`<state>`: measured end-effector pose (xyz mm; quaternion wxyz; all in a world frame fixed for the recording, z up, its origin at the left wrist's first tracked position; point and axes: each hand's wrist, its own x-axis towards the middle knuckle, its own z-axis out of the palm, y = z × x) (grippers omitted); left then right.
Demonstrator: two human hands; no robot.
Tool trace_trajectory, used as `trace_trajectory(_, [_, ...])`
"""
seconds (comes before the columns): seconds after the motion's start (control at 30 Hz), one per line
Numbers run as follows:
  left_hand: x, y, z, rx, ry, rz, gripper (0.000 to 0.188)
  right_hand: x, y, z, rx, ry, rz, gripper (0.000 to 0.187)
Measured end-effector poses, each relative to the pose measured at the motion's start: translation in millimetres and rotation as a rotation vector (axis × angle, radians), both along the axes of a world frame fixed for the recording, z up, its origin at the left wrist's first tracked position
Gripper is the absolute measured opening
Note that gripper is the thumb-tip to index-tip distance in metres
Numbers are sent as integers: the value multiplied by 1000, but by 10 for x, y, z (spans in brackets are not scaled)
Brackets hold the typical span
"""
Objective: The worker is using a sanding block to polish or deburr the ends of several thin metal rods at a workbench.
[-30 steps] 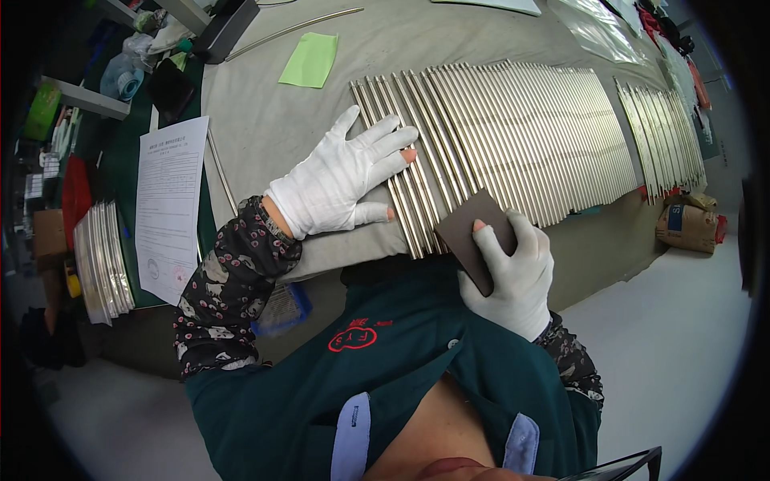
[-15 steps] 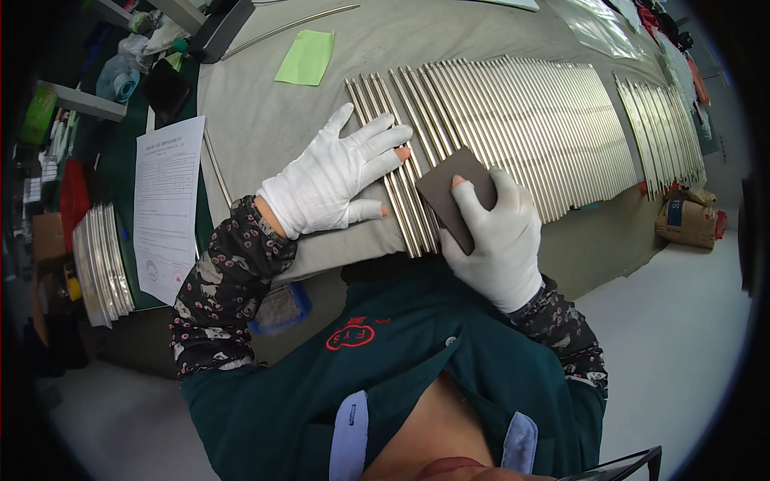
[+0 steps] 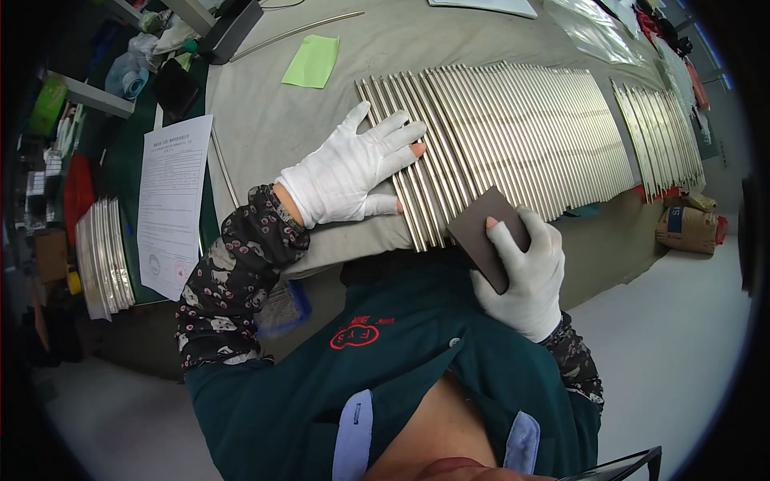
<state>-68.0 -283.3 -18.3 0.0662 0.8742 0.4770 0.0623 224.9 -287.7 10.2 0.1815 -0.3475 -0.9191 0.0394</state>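
A row of shiny metal tubes lies side by side on the cloth-covered table in front of me. My left hand, in a white glove with some fingertips bare, rests with fingers spread on the leftmost tubes. In my right hand, gloved the same way, is a dark grey-brown sanding pad, flat and square-edged. The pad sits at the near ends of the tubes, partly over the table's front edge; its underside is hidden.
Another bundle of metal tubes lies at the right. A green paper slip and a thin rod lie at the back left. A printed sheet is at the left, with wrapped tubes beyond it. Clear plastic bags lie at the back right.
My right hand has drawn the sanding pad toward me and to the right, down to the tubes' near ends. The gap between the left tubes and the rest has narrowed.
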Motion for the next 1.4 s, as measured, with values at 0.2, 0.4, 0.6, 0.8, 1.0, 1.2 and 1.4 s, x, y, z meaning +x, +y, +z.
trace_trajectory(0.2, [27, 26, -66, 43, -14, -4, 77, -70, -31, -17, 3, -9, 17, 64])
trace_trajectory(0.4, [47, 51, -78, 81, -4, -11, 80, -520, 170, -43, 5, -65, -78, 59])
trace_trajectory(0.6, [12, 18, -104, 47, 11, -3, 79, -90, -4, 27, 21, -103, 76, 59])
trace_trajectory(0.8, [-47, -5, -73, 77, 21, -13, 81, 81, -28, 94, 30, -33, -6, 62])
trace_trajectory(1.0, [-171, -133, -1, 53, 106, -1, 75, -18, -20, -7, 41, -14, 82, 63])
trace_trajectory(1.2, [-1, -6, -2, 79, 90, 33, 74, -178, 34, -38, 67, -24, 72, 58])
trace_trajectory(1.4, [31, 64, 8, -8, 64, 2, 83, -518, 217, 4, -16, -65, -11, 58])
